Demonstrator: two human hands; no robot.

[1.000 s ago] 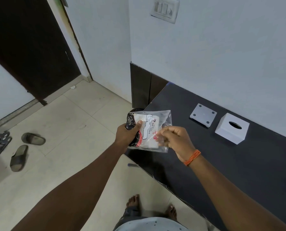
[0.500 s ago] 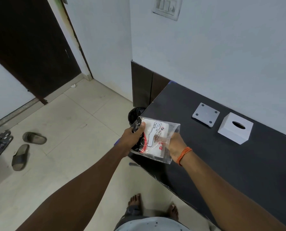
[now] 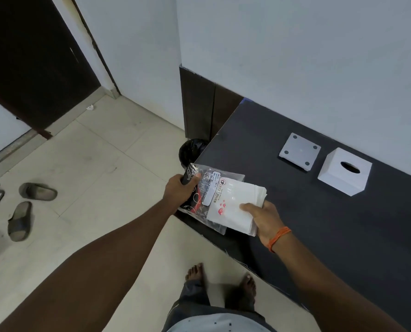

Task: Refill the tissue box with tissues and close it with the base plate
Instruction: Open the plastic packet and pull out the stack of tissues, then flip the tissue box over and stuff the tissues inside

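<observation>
While the left hand (image 3: pixel 179 189) is gripping the plastic wrapper (image 3: pixel 199 188), the right hand (image 3: pixel 263 218) is pinching the tissue stack (image 3: pixel 233 207), half out. Tissue box (image 3: pixel 343 173) is sitting slot-up, up-right across the counter (image 3: pixel 343 236), base plate (image 3: pixel 299 152) just beside it, so right hand's closer.

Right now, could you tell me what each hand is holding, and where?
Left hand grips the plastic wrapper at its end; right hand pinches the tissue stack by its edge.

"BIG TISSUES" with a round red logo on the tissue packet (image 3: pixel 220 195).
</observation>
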